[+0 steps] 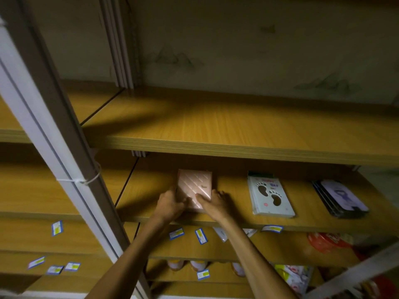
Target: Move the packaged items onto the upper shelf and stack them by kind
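The pink package's (195, 190) near end is hidden behind both hands. The footprint pack's (271, 195) lettering is blurred. The price labels' (271, 228) print is unreadable.

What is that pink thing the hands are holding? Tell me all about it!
The pink package is a flat, shiny rectangle with raised diagonal stripes and a tiny mark. It lies on the middle wooden shelf, left of the other stacks. The left hand and right hand grip its near corners from both sides.
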